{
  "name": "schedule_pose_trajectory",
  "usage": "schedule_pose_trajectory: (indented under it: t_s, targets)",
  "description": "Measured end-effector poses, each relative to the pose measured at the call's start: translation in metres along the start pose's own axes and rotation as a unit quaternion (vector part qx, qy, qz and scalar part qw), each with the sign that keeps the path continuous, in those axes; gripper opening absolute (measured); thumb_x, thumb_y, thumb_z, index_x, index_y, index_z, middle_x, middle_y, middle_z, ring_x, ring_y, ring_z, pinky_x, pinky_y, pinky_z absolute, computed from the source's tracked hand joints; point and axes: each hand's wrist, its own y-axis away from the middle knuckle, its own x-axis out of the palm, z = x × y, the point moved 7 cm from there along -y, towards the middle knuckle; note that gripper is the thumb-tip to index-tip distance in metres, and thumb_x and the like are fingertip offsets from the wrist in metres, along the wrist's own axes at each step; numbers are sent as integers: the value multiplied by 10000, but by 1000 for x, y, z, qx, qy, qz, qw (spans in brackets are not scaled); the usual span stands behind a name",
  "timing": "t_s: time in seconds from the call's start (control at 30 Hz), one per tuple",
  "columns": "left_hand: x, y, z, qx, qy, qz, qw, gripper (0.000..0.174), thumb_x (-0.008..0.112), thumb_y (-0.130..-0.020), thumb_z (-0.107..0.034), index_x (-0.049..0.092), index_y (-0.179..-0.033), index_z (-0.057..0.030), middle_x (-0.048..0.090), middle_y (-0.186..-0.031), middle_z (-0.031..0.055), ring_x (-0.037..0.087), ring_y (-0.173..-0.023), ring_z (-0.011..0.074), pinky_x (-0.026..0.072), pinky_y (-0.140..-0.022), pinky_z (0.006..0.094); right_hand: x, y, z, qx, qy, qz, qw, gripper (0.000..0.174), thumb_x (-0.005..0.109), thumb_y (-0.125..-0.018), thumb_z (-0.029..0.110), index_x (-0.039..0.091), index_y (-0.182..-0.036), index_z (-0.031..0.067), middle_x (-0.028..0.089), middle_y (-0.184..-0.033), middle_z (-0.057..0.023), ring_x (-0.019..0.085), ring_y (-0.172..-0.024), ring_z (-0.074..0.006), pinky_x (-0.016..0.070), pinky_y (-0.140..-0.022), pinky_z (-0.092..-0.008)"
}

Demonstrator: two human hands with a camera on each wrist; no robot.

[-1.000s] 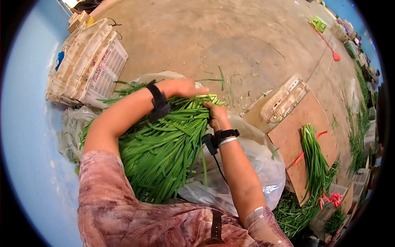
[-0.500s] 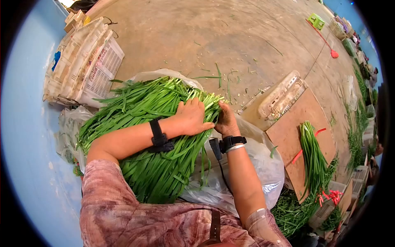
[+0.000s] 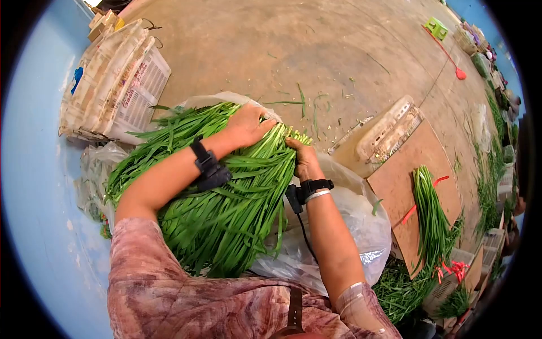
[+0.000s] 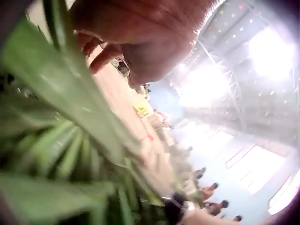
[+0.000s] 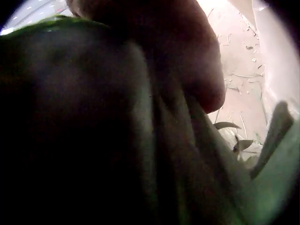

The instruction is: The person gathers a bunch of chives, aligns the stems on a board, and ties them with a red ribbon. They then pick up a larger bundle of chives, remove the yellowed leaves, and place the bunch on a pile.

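Observation:
A big heap of garlic chives [image 3: 220,209], long flat green leaves with pale stem ends, lies on a plastic sheet in front of the person. At the heap's far right, my right hand [image 3: 305,160] grips a bunch by the stems, thumb over the pale ends. My left hand [image 3: 248,125] lies over the upper edge of the heap, its fingers reaching toward the pale stems to the left of the right hand. In the left wrist view, blurred leaves pass below that hand [image 4: 145,37]. The right wrist view is dark, with the hand [image 5: 187,61] close against stems.
On a brown board [image 3: 389,181] at right lies a tied chive bunch [image 3: 426,209] with red ribbon [image 3: 442,180]. An upturned pale crate [image 3: 389,133] stands beyond it. Stacked white crates [image 3: 138,96] lean by the blue wall [image 3: 39,169]. Leaf scraps litter the floor [image 3: 254,51].
The left hand first reached across the stem ends, drew back onto the leaves, and now sits farther up and left at the heap's edge. The right hand stays at the stems.

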Motion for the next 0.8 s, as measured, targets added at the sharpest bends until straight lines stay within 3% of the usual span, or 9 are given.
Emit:
schedule_pose_trajectory:
  t_s: [0.07,0.1,0.2,0.23,0.47,0.53,0.63,0.73,0.8]
  targets:
    - [17,-12,20,-22,-129,21,991,492,562,-827,-434,659,-935,36,601,-1094,196,592,-1000,285,458,-818,452,5,4,2,2,1,7,1000,184,656,-819,54,623,-957,-63,658,-876,-134,648,-731,-253,568,-650,-383]
    - [22,-2,7,-43,-109,68,991,562,527,-837,-479,644,-983,51,503,-1262,247,493,-1181,317,411,-906,516,7,7,3,1,3,12,1000,191,657,-820,56,619,-964,-63,658,-880,-134,648,-733,-251,568,-652,-385]
    - [29,12,-11,12,-180,4,984,625,529,-836,-505,612,-1034,82,324,-1405,290,277,-1344,382,292,-990,621,6,12,5,2,3,16,1000,215,659,-832,78,607,-988,-60,656,-897,-133,651,-743,-250,569,-661,-393]
    - [32,12,-12,-10,-146,63,987,671,536,-838,-514,576,-1071,114,200,-1462,293,91,-1394,433,179,-1019,683,7,14,7,2,4,17,1000,223,660,-838,88,603,-997,-58,656,-903,-132,651,-747,-250,570,-664,-397]
    - [50,35,-38,26,-144,37,989,616,585,-833,-435,546,-1070,132,134,-1475,305,58,-1404,424,133,-1058,653,14,19,14,-39,73,36,996,313,734,-804,163,622,-994,-58,655,-929,-124,637,-764,-217,538,-664,-350]
    - [50,39,-47,15,-141,77,987,717,590,-833,-465,471,-1171,156,83,-1490,299,28,-1408,421,114,-1069,643,17,26,24,-85,139,22,986,311,747,-790,158,636,-977,-65,658,-927,-124,631,-777,-203,523,-662,-330]
    - [59,46,-51,25,-148,91,984,893,578,-828,-538,331,-1324,162,29,-1503,295,-9,-1414,408,96,-1079,633,15,29,21,-49,171,13,984,277,740,-784,122,648,-942,-85,663,-911,-123,627,-782,-194,512,-656,-312]
    - [62,53,-58,68,-148,86,983,971,631,-783,-543,293,-1312,198,44,-1492,306,13,-1405,432,106,-1075,633,23,35,23,-112,138,16,984,237,726,-776,78,649,-921,-92,664,-880,-127,628,-739,-203,519,-648,-318]
    - [58,51,-54,76,-149,105,980,875,669,-752,-517,405,-1309,104,72,-1497,287,23,-1409,419,126,-1084,606,13,25,17,-74,112,-6,991,214,709,-778,56,641,-921,-88,663,-873,-130,630,-716,-209,531,-645,-323]
